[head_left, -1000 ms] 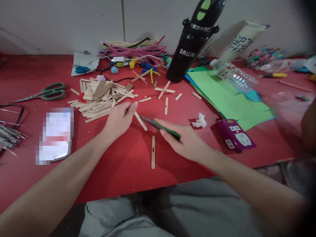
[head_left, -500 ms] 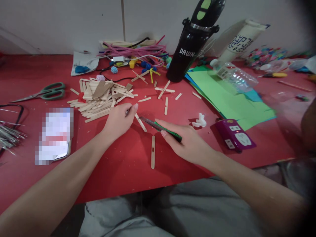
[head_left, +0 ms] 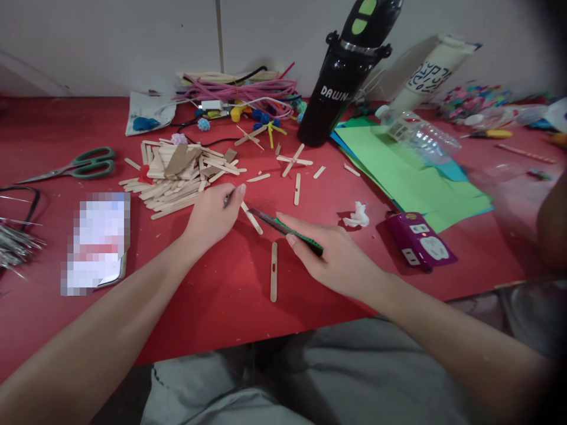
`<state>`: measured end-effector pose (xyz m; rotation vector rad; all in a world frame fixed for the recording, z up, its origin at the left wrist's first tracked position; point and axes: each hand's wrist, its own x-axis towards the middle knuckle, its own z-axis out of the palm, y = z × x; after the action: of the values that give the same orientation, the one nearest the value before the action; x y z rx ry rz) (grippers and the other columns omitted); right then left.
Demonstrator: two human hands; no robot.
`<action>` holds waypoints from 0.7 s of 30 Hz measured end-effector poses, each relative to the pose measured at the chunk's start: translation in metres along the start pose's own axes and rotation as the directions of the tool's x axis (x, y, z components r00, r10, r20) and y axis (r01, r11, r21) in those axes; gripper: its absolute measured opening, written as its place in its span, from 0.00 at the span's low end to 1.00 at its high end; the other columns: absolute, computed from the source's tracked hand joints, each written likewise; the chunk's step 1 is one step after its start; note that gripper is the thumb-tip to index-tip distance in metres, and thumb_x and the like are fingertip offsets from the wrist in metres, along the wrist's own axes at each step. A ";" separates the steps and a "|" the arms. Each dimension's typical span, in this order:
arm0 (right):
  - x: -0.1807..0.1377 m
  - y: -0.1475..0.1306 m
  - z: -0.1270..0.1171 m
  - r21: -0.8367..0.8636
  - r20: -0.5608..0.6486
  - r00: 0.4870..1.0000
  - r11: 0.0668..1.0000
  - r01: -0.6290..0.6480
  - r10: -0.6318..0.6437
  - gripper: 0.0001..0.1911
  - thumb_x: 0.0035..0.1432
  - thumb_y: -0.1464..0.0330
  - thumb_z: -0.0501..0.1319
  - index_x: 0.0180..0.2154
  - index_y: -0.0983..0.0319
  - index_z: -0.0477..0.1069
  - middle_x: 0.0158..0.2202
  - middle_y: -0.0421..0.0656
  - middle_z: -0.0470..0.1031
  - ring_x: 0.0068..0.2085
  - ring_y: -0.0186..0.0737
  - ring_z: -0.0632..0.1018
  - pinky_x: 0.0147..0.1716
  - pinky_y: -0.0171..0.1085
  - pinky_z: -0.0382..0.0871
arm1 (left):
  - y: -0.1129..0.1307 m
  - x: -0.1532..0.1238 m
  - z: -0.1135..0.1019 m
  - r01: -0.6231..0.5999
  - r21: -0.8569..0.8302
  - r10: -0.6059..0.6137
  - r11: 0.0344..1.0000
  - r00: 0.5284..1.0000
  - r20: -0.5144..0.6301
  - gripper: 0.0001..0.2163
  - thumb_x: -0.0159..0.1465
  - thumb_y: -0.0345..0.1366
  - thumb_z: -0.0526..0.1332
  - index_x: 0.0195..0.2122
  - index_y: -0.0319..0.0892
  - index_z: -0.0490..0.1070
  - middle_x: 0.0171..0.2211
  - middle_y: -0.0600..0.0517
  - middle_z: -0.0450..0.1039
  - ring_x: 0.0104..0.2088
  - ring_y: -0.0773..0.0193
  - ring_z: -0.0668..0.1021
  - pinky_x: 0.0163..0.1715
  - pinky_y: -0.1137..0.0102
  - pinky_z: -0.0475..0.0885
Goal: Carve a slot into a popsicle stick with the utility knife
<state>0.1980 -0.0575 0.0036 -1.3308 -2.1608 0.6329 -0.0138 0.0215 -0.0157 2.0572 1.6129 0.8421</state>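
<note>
My left hand point(head_left: 211, 213) pinches one end of a wooden craft stick point(head_left: 252, 218) that lies slanted on the red table point(head_left: 221, 295). My right hand point(head_left: 333, 254) is closed round a green-handled utility knife point(head_left: 287, 228), whose blade tip rests against the stick near its middle. Another craft stick point(head_left: 274, 279) with a slot cut in it lies just in front of both hands. A heap of craft sticks point(head_left: 177, 177) sits beyond my left hand.
Green-handled scissors point(head_left: 73, 167) lie at the left, a phone point(head_left: 95, 242) near them. A black bottle point(head_left: 343, 77), pink cords point(head_left: 239, 94), green paper sheets point(head_left: 407, 177), a clear plastic bottle point(head_left: 419, 137), a crumpled tissue point(head_left: 358, 215) and a purple power strip point(head_left: 419, 242) crowd the back and right.
The knife blade and the stick have shifted very slightly; both hands stay almost where they were.
</note>
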 end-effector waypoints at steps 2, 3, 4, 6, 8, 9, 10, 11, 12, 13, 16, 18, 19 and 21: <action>0.001 0.000 0.000 -0.008 0.000 1.000 1.000 0.002 -0.002 0.23 0.65 0.70 0.52 0.60 0.61 0.66 0.57 0.42 0.72 0.56 0.43 0.75 0.55 0.41 0.71 | 0.000 0.000 0.000 0.001 0.003 -0.001 1.000 1.000 0.003 0.20 0.67 0.44 0.50 0.20 0.42 0.47 0.17 0.57 0.46 0.21 0.70 0.54 0.24 0.67 0.49; 0.001 0.000 0.001 -0.012 0.000 1.000 1.000 0.004 -0.004 0.23 0.65 0.70 0.52 0.60 0.61 0.66 0.57 0.42 0.72 0.56 0.43 0.75 0.55 0.41 0.71 | 0.000 0.000 0.000 0.002 0.004 -0.002 1.000 1.000 0.002 0.21 0.67 0.44 0.50 0.19 0.42 0.47 0.17 0.57 0.47 0.21 0.70 0.54 0.24 0.67 0.49; 0.001 0.000 0.001 -0.016 -0.002 1.000 1.000 0.005 -0.005 0.23 0.65 0.70 0.52 0.60 0.62 0.66 0.57 0.43 0.72 0.56 0.43 0.75 0.55 0.41 0.71 | 0.000 0.000 0.000 0.000 0.006 0.000 1.000 1.000 0.001 0.20 0.67 0.44 0.50 0.19 0.42 0.48 0.17 0.57 0.47 0.21 0.70 0.54 0.24 0.67 0.49; 0.001 0.001 0.002 -0.029 -0.006 1.000 1.000 0.004 -0.004 0.23 0.65 0.70 0.52 0.59 0.64 0.67 0.57 0.45 0.73 0.55 0.44 0.75 0.55 0.41 0.71 | 0.000 0.000 0.000 -0.001 0.006 0.001 1.000 1.000 -0.005 0.20 0.67 0.44 0.50 0.19 0.42 0.48 0.17 0.57 0.48 0.21 0.70 0.55 0.24 0.67 0.49; 0.001 0.000 0.003 -0.050 -0.010 1.000 0.999 0.003 -0.004 0.23 0.65 0.71 0.52 0.60 0.65 0.66 0.56 0.47 0.74 0.53 0.46 0.77 0.53 0.42 0.72 | 0.000 0.000 -0.001 0.004 0.000 -0.004 1.000 1.000 -0.013 0.20 0.67 0.43 0.51 0.19 0.42 0.48 0.17 0.58 0.48 0.20 0.70 0.55 0.24 0.67 0.49; 0.001 0.000 0.003 -0.062 -0.007 1.000 0.998 0.006 -0.007 0.23 0.65 0.71 0.51 0.60 0.66 0.66 0.55 0.48 0.74 0.52 0.46 0.78 0.51 0.42 0.73 | 0.000 0.000 -0.001 0.007 -0.001 -0.007 1.000 1.000 -0.016 0.20 0.67 0.43 0.51 0.19 0.42 0.49 0.17 0.58 0.48 0.20 0.70 0.55 0.24 0.67 0.49; 0.001 -0.001 0.003 -0.067 -0.005 1.000 0.998 0.004 -0.004 0.24 0.64 0.71 0.51 0.60 0.67 0.65 0.54 0.48 0.75 0.51 0.46 0.78 0.50 0.42 0.74 | 0.000 0.000 -0.001 0.010 -0.002 -0.010 1.000 1.000 -0.018 0.20 0.67 0.43 0.51 0.19 0.42 0.49 0.16 0.58 0.48 0.20 0.71 0.55 0.24 0.67 0.49; 0.001 -0.001 0.004 -0.072 -0.006 1.000 0.997 0.003 -0.003 0.24 0.64 0.72 0.51 0.60 0.67 0.65 0.54 0.49 0.75 0.50 0.46 0.79 0.49 0.42 0.74 | 0.000 0.000 -0.001 0.011 -0.002 -0.011 1.000 1.000 -0.020 0.20 0.67 0.43 0.51 0.19 0.42 0.49 0.16 0.58 0.48 0.20 0.71 0.55 0.24 0.68 0.49; 0.001 -0.002 0.003 -0.076 -0.004 1.000 0.997 0.005 -0.006 0.24 0.64 0.72 0.51 0.60 0.67 0.65 0.53 0.49 0.76 0.49 0.46 0.79 0.48 0.42 0.74 | 0.000 0.000 -0.001 0.011 -0.002 -0.011 1.000 1.000 -0.021 0.20 0.66 0.42 0.51 0.19 0.42 0.49 0.16 0.58 0.48 0.20 0.71 0.55 0.24 0.68 0.49; 0.001 -0.004 0.003 -0.080 0.001 1.000 0.997 0.005 -0.005 0.24 0.64 0.72 0.50 0.61 0.67 0.65 0.53 0.49 0.76 0.48 0.45 0.80 0.46 0.41 0.74 | 0.000 0.000 -0.001 0.010 -0.002 -0.010 1.000 1.000 -0.022 0.20 0.66 0.42 0.51 0.19 0.42 0.49 0.16 0.58 0.48 0.20 0.71 0.55 0.24 0.68 0.49; 0.003 -0.009 0.000 -0.103 0.031 0.999 0.995 -0.010 0.013 0.25 0.63 0.73 0.50 0.61 0.67 0.64 0.50 0.50 0.78 0.42 0.44 0.81 0.41 0.40 0.75 | 0.001 0.000 0.000 0.013 -0.012 -0.013 1.000 1.000 -0.022 0.20 0.67 0.43 0.51 0.19 0.42 0.49 0.16 0.58 0.48 0.20 0.71 0.55 0.24 0.68 0.50; 0.004 -0.014 -0.003 -0.118 0.055 0.998 0.993 -0.029 0.036 0.26 0.62 0.73 0.50 0.61 0.68 0.64 0.46 0.50 0.80 0.37 0.43 0.81 0.37 0.39 0.74 | 0.001 0.000 0.000 0.015 -0.013 -0.015 1.000 1.000 -0.019 0.20 0.66 0.43 0.51 0.19 0.42 0.49 0.16 0.58 0.48 0.20 0.71 0.55 0.24 0.68 0.50; 0.005 -0.016 -0.004 -0.127 0.069 0.996 0.991 -0.039 0.048 0.26 0.62 0.73 0.50 0.61 0.68 0.64 0.45 0.50 0.80 0.35 0.43 0.81 0.35 0.39 0.74 | 0.001 0.000 0.000 0.016 -0.013 -0.016 1.000 1.000 -0.015 0.20 0.66 0.43 0.51 0.19 0.42 0.49 0.16 0.58 0.48 0.20 0.71 0.55 0.24 0.68 0.50; 0.006 -0.019 -0.006 -0.147 0.097 0.993 0.988 -0.052 0.067 0.26 0.62 0.73 0.50 0.61 0.67 0.64 0.42 0.49 0.81 0.33 0.42 0.81 0.32 0.39 0.73 | 0.001 0.000 0.000 0.019 -0.010 -0.019 1.000 1.000 -0.006 0.21 0.66 0.43 0.51 0.19 0.42 0.49 0.16 0.58 0.48 0.20 0.71 0.55 0.24 0.68 0.49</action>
<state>0.1874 -0.0587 0.0215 -1.4728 -2.2934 0.5890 -0.0128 0.0210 -0.0154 2.0318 1.6256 0.8488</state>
